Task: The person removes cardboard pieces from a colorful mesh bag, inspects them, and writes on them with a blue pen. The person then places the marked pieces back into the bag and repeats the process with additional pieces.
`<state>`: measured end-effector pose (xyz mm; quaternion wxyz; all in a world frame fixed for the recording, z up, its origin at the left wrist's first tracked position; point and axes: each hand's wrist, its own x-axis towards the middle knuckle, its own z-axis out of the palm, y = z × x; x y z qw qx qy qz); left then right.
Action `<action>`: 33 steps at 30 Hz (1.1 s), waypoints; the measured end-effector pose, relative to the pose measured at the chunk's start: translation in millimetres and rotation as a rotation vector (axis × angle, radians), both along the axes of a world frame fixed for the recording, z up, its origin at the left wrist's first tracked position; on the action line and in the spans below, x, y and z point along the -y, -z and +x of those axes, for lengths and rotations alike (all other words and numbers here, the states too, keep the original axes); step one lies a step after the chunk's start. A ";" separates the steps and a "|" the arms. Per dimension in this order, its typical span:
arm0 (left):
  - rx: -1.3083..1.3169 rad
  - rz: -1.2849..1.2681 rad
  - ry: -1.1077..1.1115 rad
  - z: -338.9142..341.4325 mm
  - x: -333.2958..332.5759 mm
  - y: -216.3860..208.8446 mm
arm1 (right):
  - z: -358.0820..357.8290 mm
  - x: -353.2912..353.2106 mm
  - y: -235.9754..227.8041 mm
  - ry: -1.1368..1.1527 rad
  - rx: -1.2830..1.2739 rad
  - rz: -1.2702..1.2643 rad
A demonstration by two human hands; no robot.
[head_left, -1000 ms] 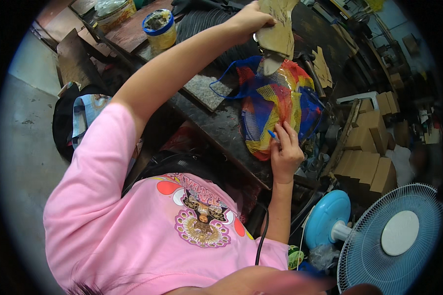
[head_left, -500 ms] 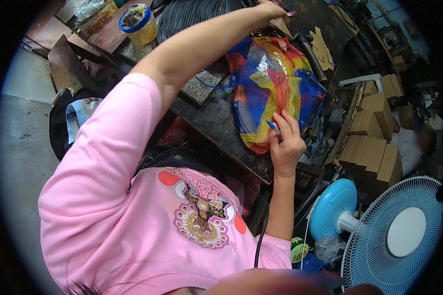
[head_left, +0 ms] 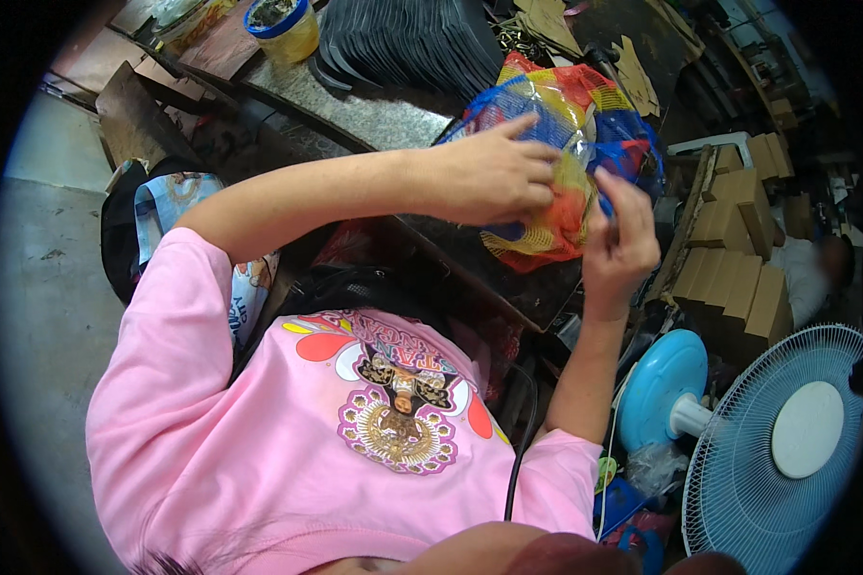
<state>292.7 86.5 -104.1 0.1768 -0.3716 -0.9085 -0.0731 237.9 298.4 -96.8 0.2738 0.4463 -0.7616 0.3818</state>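
A mesh bag (head_left: 571,206) of red, yellow and blue netting lies on the dark table, with clear shiny plastic showing through it. My left hand (head_left: 503,177) reaches across from the left, palm down over the bag's near left side. Its fingers are stretched and apart, slightly blurred. At the bag's right edge is my right hand (head_left: 623,240), its fingers curled inward toward the netting. What those fingers hold is hidden; the blue pen seen there earlier does not show.
A row of black curved flat pieces (head_left: 403,48) and a blue-rimmed tub (head_left: 283,29) stand beyond my left arm. Cardboard boxes (head_left: 729,278) are stacked at right, near a partly visible person. A blue-and-white fan (head_left: 777,450) stands at lower right.
My left hand has come back from the table's far side down to the bag. My right hand has moved right and up along the bag, which looks bunched and shifted.
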 end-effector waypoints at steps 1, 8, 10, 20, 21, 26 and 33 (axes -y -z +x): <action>0.046 -0.029 0.048 4.6 -2.9 -2.6 | -7.4 3.7 -7.0 0.001 -0.044 0.036; 0.240 0.119 -0.249 25.2 10.0 -17.7 | -14.6 4.0 -8.4 0.323 0.230 0.547; 0.308 0.156 -0.306 25.0 17.7 -17.2 | -7.9 -8.4 -7.1 0.321 0.255 0.593; 0.309 0.061 -0.375 10.6 9.7 -7.6 | 6.3 -28.3 -35.9 0.289 0.449 0.190; 0.277 0.091 -0.373 10.6 9.7 -6.7 | 8.4 -23.7 -39.3 0.179 0.337 0.062; 0.157 0.158 -0.495 16.5 7.4 1.0 | 5.3 12.6 -33.9 -0.190 0.415 0.043; 0.246 0.268 -0.672 19.2 1.0 12.4 | -35.6 29.1 1.9 -0.100 1.034 0.237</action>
